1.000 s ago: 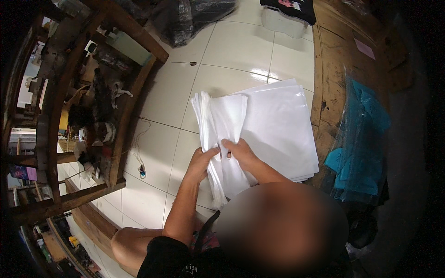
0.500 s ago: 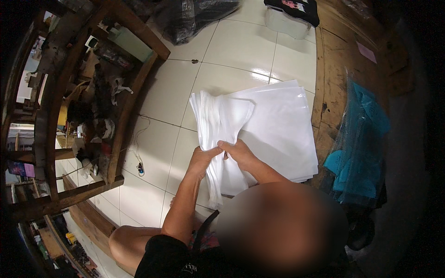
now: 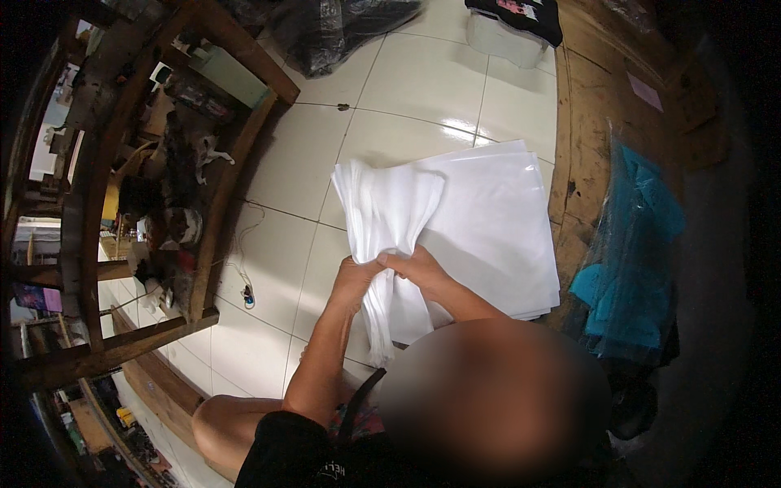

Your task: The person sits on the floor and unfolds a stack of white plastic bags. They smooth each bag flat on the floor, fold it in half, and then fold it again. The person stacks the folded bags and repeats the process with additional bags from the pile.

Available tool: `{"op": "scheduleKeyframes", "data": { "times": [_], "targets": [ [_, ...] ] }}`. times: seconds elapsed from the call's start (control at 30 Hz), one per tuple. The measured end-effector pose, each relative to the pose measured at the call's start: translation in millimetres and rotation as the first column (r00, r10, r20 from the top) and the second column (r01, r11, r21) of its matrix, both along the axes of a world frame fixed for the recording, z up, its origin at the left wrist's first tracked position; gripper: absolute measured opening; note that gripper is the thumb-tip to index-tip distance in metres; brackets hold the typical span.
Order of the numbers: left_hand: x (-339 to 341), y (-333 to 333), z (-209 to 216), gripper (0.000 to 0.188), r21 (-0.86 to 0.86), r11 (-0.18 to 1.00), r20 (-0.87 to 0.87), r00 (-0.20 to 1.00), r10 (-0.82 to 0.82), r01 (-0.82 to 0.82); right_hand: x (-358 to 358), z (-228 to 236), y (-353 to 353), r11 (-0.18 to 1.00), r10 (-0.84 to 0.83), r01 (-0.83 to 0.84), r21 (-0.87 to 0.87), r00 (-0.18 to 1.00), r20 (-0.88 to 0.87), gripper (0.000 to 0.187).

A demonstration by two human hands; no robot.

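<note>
Over the floor in front of me, a gathered bundle of thin white sheets (image 3: pixel 378 203) is squeezed narrow at its middle and fans out above and below. My left hand (image 3: pixel 352 281) is closed around its left side. From the right, my right hand (image 3: pixel 419 271) grips the same narrow part, its thumb pressed across the front. The two hands meet at the pinch, and the fingers behind the sheets are hidden. Under and to the right of the bundle lies a flat stack of large, smooth white sheets (image 3: pixel 500 224), its edges slightly uneven.
A wooden shelf frame (image 3: pixel 244 154) full of clutter stands at left. Cardboard (image 3: pixel 582 154) runs along the right, with blue items in clear plastic (image 3: pixel 622 301) on it. Dark plastic (image 3: pixel 333 37) and a pale container (image 3: pixel 508 41) lie at the back. A string (image 3: pixel 244 244) trails across the tiles.
The narrow part of the bundle is pinched a little tighter, and its upper folds have bunched and shifted. My right thumb has moved slightly left and down. The flat stack stays put.
</note>
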State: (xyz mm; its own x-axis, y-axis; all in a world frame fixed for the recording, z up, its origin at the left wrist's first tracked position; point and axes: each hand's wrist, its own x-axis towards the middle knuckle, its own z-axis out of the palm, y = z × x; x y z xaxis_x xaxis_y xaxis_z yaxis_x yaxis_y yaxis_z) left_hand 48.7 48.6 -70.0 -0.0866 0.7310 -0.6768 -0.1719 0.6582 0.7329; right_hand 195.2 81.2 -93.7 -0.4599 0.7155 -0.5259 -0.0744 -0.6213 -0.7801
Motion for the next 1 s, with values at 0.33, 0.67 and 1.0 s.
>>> {"op": "scheduleKeyframes", "data": {
  "times": [0.33, 0.67, 1.0],
  "targets": [
    [-13.8, 3.4, 4.8, 0.045, -0.028, 1.000, 0.206, 0.978, -0.001, 0.007, 17.8, -41.2, 0.0, 0.931, -0.231, 0.182, -0.316, 0.965, -0.123, 0.040],
    [3.4, 0.8, 4.4, 0.047, 0.000, 1.000, 0.042, 0.999, 0.001, -0.001, 0.7, -22.2, 1.0, 0.991, -0.085, 0.081, -0.107, 0.996, -0.031, 0.046],
    [-10.5, 2.4, 5.5, 0.030, -0.042, 0.998, 0.242, 0.969, 0.048, -0.039, 9.1, -23.0, -1.4, 0.882, -0.347, 0.269, -0.387, 0.927, -0.145, 0.030]
  ]
}}
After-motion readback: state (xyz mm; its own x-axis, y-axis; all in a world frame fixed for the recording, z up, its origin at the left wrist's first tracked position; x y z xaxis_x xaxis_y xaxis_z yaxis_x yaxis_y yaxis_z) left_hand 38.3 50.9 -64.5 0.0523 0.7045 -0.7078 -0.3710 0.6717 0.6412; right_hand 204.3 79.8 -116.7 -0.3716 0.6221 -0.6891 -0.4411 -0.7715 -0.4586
